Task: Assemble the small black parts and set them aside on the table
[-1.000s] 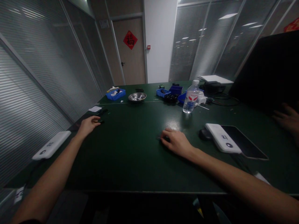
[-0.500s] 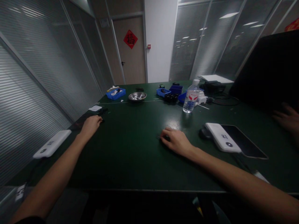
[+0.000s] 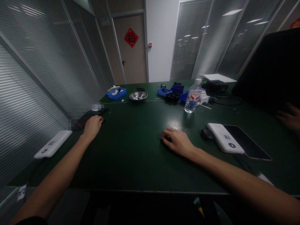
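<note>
My left hand (image 3: 93,127) rests at the left of the green table (image 3: 131,168), its fingers curled together. A small dark bit shows at the fingertips; its kind cannot be made out. Beside that hand lies a dark object (image 3: 84,120), partly blurred. Toward the middle, my right hand (image 3: 177,141) lies on the tabletop with thumb and fingers closed. A thin dark tip pokes out from the fingers, and something black shows under them; I cannot tell what it is. A white power bank (image 3: 226,137) lies over a dark-screened phone (image 3: 248,142) to the right of this hand.
Another white power bank (image 3: 53,144) lies at the left edge. Farther back are a blue basket (image 3: 116,93), a steel bowl (image 3: 138,97), a smaller blue basket (image 3: 164,92) and an upright water bottle (image 3: 193,97). A co-worker's hand (image 3: 290,116) is at the far right.
The view has shifted very slightly. Both hands keep nearly the same place and pose on the table.
</note>
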The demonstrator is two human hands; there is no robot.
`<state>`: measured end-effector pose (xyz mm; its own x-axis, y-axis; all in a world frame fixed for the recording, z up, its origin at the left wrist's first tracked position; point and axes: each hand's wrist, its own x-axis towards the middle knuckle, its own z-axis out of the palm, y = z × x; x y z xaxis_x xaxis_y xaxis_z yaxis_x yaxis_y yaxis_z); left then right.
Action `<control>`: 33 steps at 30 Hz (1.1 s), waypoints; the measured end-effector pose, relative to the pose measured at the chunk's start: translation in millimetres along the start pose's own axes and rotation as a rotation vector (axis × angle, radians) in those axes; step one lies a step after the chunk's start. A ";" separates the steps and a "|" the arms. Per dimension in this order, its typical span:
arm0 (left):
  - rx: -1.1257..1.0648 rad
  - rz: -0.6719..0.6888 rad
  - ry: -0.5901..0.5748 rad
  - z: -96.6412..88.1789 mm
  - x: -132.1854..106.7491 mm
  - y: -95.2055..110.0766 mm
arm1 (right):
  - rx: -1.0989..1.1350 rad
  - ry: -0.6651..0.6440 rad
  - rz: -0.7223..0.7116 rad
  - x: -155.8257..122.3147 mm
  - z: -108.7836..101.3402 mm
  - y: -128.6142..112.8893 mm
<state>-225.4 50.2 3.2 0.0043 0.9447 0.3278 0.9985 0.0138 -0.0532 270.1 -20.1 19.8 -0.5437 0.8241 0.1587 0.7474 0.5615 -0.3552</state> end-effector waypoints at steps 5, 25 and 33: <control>0.002 -0.004 -0.011 1.2 3.7 0.2 | -0.017 0.024 -0.015 0.6 3.8 1.8; -0.392 -0.154 -0.039 -9.1 2.7 8.2 | 0.001 0.019 -0.007 0.7 2.1 0.9; -0.898 0.520 -0.301 -50.0 -40.5 179.0 | 0.036 0.008 -0.051 0.0 4.5 -4.7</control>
<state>-44.1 -2.0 27.6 0.5477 0.8092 0.2128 0.5544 -0.5415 0.6320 264.9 -23.0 17.3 -0.5779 0.7949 0.1845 0.7044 0.6001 -0.3791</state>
